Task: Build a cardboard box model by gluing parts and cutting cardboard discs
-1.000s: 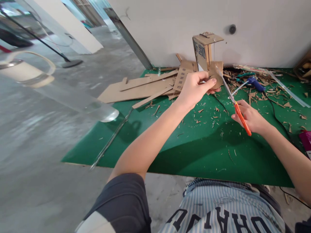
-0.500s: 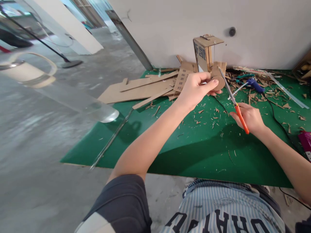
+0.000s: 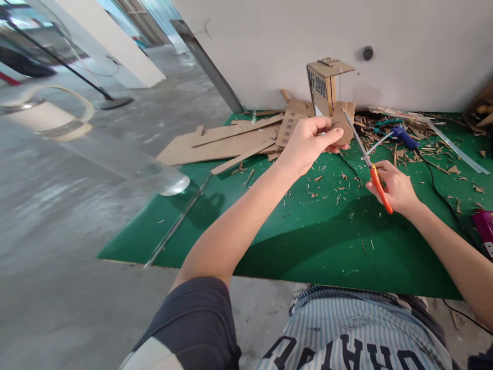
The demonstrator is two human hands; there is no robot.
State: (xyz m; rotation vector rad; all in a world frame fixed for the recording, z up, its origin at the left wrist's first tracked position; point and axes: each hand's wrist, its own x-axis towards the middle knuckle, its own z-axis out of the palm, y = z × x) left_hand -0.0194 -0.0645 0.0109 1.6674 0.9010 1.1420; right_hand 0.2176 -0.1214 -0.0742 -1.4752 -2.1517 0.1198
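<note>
My left hand [image 3: 314, 136] pinches a small brown piece of cardboard [image 3: 344, 128] between thumb and fingers, above the green tabletop [image 3: 308, 231]. Part of the piece's edge looks rounded. In my right hand [image 3: 395, 187] is a pair of scissors [image 3: 379, 187] with orange handles. Their metal blades point up and away, lying along the right side of the cardboard; whether they bite into it I cannot tell. Just behind my left hand stands a folded cardboard structure [image 3: 319, 85] with dark printed characters.
Flat cardboard strips and sheets [image 3: 227, 144] lie to the left. A blue glue gun [image 3: 404, 137] with a black cord rests right of the scissors among cardboard scraps. A clear rod [image 3: 179, 218] crosses the left edge, near a large clear jug [image 3: 127, 159]. A magenta power strip [image 3: 484, 228] sits far right.
The cardboard piece has turned back and forth in my left hand. My right hand and the scissors have shifted slightly left.
</note>
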